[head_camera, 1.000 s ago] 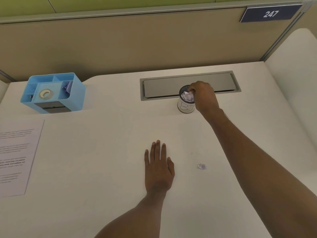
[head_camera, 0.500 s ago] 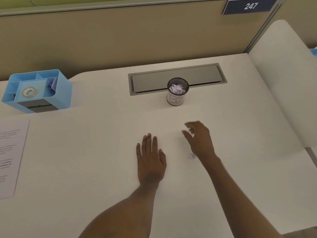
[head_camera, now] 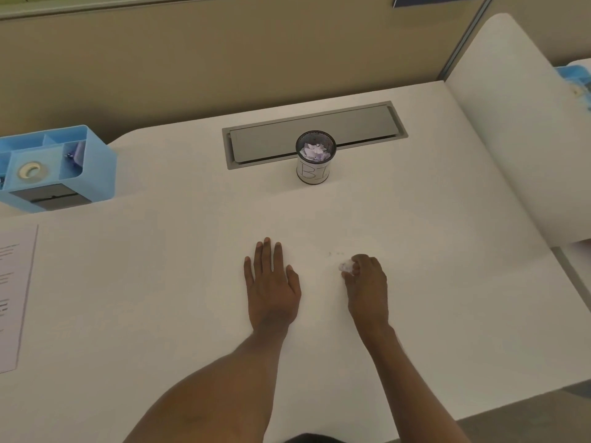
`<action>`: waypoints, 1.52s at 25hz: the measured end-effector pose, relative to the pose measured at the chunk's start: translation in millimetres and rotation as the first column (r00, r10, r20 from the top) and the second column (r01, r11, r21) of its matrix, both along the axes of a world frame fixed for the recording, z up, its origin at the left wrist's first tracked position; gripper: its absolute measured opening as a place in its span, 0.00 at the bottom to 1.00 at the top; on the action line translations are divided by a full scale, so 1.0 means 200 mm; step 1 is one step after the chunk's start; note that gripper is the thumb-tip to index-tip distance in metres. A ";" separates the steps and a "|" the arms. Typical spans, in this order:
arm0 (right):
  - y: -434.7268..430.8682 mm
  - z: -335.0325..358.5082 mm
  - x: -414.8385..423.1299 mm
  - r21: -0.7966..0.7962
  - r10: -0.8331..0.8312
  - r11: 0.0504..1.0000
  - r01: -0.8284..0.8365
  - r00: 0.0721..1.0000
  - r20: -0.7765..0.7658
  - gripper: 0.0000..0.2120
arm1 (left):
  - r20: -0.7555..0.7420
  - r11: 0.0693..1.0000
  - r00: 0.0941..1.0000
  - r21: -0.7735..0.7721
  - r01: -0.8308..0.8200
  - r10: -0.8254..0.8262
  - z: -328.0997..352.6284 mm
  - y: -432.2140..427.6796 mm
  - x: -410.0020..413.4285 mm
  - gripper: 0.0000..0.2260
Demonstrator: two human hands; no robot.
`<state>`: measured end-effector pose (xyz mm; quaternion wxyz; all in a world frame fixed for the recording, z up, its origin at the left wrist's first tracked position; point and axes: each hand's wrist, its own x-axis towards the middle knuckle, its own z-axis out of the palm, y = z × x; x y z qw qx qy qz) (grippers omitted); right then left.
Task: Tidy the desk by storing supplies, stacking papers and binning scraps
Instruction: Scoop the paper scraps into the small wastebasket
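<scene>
Looks nearly finished: paper (head_camera: pixel 12 295) at left edge, tape (head_camera: pixel 32 171) stowed in organizer (head_camera: pixel 60 199). Rests left hand (head_camera: pixel 271 282) flat, fingers straight, holding nothing; leaves bin (head_camera: pixel 313 172), already holding scraps (head_camera: pixel 315 152), well beyond; pinches a last visible scrap (head_camera: pixel 345 267) at the desk (head_camera: pixel 431 251) with right hand (head_camera: pixel 366 284), not yet binned. Shows white desk, beige partition (head_camera: pixel 224 75) behind.

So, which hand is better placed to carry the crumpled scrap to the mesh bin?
The right. The right hand pinches the crumpled scrap at its fingertips, with an open path ahead to the mesh bin. The left hand lies flat on the desk, holding nothing.
</scene>
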<state>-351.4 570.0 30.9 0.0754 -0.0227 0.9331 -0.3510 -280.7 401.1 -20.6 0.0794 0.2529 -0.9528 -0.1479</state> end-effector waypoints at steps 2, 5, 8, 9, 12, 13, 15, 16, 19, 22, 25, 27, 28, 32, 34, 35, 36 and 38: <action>-0.05 0.01 -0.05 -0.040 0.027 0.999 -0.028 0.999 -0.018 0.09 | -0.003 1.000 1.000 -0.001 -0.002 0.001 0.00 0.00 0.00 0.25; -0.06 0.01 -0.09 -0.134 0.042 0.990 -0.044 0.999 -0.016 0.15 | 0.003 1.000 1.000 0.000 -0.002 0.002 0.01 0.00 0.00 0.26; -0.04 -0.01 -0.07 -0.112 -0.001 0.994 0.000 1.000 -0.005 0.20 | 0.011 1.000 1.000 0.001 -0.003 0.003 0.01 0.00 0.00 0.26; -0.04 -0.02 -0.07 -0.096 0.019 0.995 -0.021 1.000 -0.017 0.20 | 0.013 1.000 1.000 0.001 -0.002 0.002 0.01 0.00 0.00 0.26; -0.07 -0.02 -0.07 -0.141 0.098 0.985 -0.102 0.995 -0.029 0.19 | 0.015 1.000 1.000 0.003 -0.006 0.006 0.01 0.00 0.00 0.26; -0.08 -0.01 -0.08 -0.159 0.094 0.983 -0.097 0.995 -0.026 0.19 | 0.012 1.000 1.000 0.002 -0.006 0.006 0.01 0.00 0.00 0.26; -0.07 -0.01 -0.09 -0.134 0.081 0.987 -0.084 0.996 -0.029 0.21 | 0.008 1.000 1.000 -0.005 -0.003 0.003 0.01 0.00 0.00 0.26; -0.07 -0.01 -0.09 -0.102 0.103 0.989 -0.104 0.995 -0.019 0.23 | 0.009 1.000 1.000 -0.007 -0.003 0.003 0.00 0.00 0.00 0.26; -0.09 -0.03 -0.06 0.027 0.275 0.961 -0.275 0.961 0.024 0.27 | 0.008 1.000 1.000 -0.008 -0.004 0.004 0.00 0.00 0.00 0.26; -0.11 -0.04 0.00 0.157 0.389 0.910 -0.384 0.921 -0.001 0.25 | 0.010 1.000 1.000 -0.011 0.003 -0.003 0.00 0.00 0.00 0.26; -0.07 -0.03 0.03 0.139 0.413 0.903 -0.406 0.910 -0.027 0.22 | 0.004 1.000 1.000 -0.010 0.001 -0.001 0.00 0.00 0.01 0.26; -0.04 -0.01 0.03 0.164 0.439 0.890 -0.425 0.896 -0.060 0.17 | 0.002 1.000 1.000 -0.008 0.002 -0.002 0.00 0.00 0.00 0.26; -0.03 -0.01 0.01 0.173 0.447 0.886 -0.430 0.892 -0.071 0.14 | 0.000 1.000 1.000 -0.007 0.001 -0.001 0.00 0.00 0.00 0.26; -0.09 0.00 -0.07 0.292 0.435 0.866 -0.405 0.900 -0.041 0.10 | -0.008 1.000 1.000 0.000 0.000 0.000 0.00 0.00 0.00 0.26; -0.11 0.01 -0.10 0.398 0.449 0.829 -0.392 0.892 -0.056 0.11 | -0.008 1.000 1.000 0.001 0.000 0.000 -0.01 0.00 0.00 0.25; -0.12 0.01 -0.10 0.417 0.465 0.817 -0.398 0.882 -0.071 0.12 | -0.009 1.000 1.000 0.002 -0.001 0.001 -0.01 0.00 0.00 0.25; -0.13 0.01 -0.10 0.424 0.480 0.808 -0.409 0.874 -0.071 0.13 | -0.011 1.000 1.000 0.006 -0.001 0.001 -0.01 0.00 0.00 0.25; -0.13 0.00 -0.15 0.398 0.482 0.818 -0.416 0.872 -0.080 0.11 | -0.014 1.000 1.000 0.012 -0.002 0.002 -0.01 0.00 0.00 0.25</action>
